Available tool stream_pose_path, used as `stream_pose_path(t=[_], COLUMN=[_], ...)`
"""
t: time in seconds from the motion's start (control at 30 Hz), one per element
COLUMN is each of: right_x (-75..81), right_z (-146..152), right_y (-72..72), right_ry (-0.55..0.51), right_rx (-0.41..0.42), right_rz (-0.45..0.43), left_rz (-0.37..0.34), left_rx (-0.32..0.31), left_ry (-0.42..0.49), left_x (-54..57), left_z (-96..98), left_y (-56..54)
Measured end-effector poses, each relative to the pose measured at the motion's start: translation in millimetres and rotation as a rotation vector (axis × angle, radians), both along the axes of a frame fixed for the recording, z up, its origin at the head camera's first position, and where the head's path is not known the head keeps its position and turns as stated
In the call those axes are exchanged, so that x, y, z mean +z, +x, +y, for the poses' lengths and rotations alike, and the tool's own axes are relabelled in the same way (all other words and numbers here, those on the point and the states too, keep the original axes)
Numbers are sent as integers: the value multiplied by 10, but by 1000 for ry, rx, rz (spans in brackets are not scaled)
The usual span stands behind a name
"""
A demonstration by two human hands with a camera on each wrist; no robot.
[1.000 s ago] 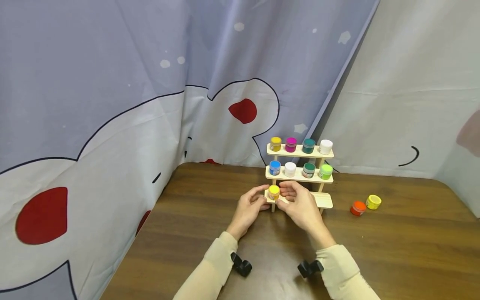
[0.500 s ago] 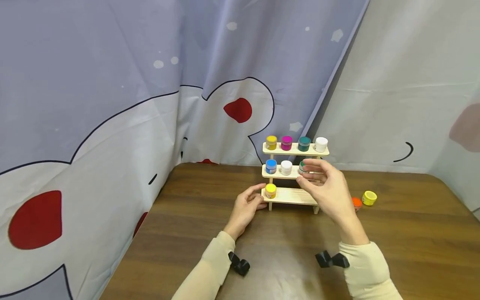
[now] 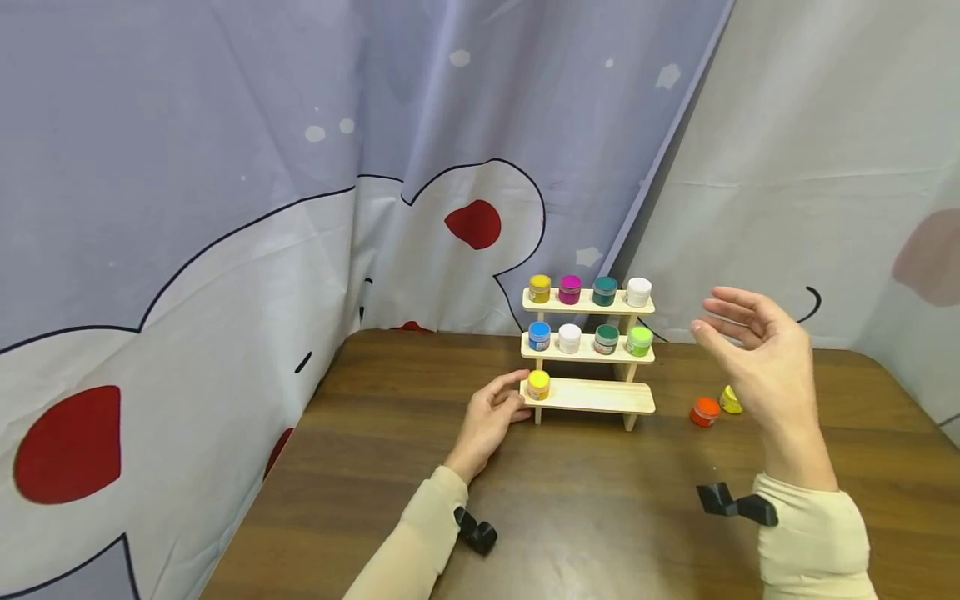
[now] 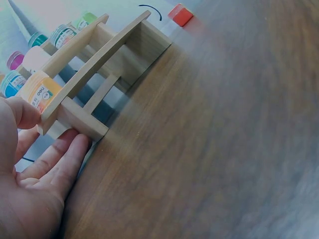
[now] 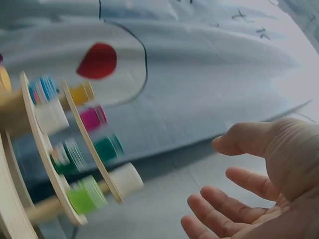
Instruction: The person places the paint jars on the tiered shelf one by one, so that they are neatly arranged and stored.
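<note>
A three-tier wooden rack [image 3: 600,396] stands on the table with small paint jars on its shelves. One yellow paint jar [image 3: 538,385] sits at the left end of the lowest shelf. My left hand [image 3: 486,423] holds that end of the rack; in the left wrist view the thumb [image 4: 24,112] is at the shelf edge beside the jar, the fingers [image 4: 65,154] below against the leg. Raised to the right of the rack, my right hand [image 3: 772,367] has its fingers spread and holds nothing. A red paint jar [image 3: 705,412] and another yellow jar [image 3: 731,400] stand on the table nearby.
The middle shelf carries blue [image 3: 539,337], white [image 3: 569,338], dark green [image 3: 606,339] and light green [image 3: 639,341] jars. On the top shelf are yellow, magenta, teal and white [image 3: 638,292] ones. A patterned curtain [image 3: 450,108] hangs behind the brown table [image 3: 570,517].
My right hand has left the yellow jar on the lowest shelf and moved right, past the rack, above the loose jars. My left hand stays at the rack's left end.
</note>
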State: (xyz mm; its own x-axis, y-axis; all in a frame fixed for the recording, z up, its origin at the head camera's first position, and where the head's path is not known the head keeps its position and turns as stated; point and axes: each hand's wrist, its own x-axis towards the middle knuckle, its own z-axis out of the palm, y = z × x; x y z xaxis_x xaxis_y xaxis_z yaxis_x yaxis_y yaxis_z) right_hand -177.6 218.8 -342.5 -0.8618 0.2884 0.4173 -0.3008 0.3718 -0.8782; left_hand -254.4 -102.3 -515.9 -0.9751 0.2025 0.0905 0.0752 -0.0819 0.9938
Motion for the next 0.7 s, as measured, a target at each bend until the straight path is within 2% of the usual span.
stream_pose_path(t=[0.17, 0.33, 0.47, 0.7], right_x=[33, -70, -270, -739], right_z=[303, 576, 760, 1022], right_y=[-22, -84, -153, -262], right_ry=[1, 3, 36, 73], right_rx=[-36, -36, -50, -85], right_rz=[-51, -124, -154, -180], left_rz=[3, 4, 6, 13], left_rx=[-2, 0, -7, -11], left_ry=[0, 7, 7, -2], left_x=[-19, -35, -42, -13], left_z=[-32, -47, -39, -10], left_y=[4, 11, 1, -8])
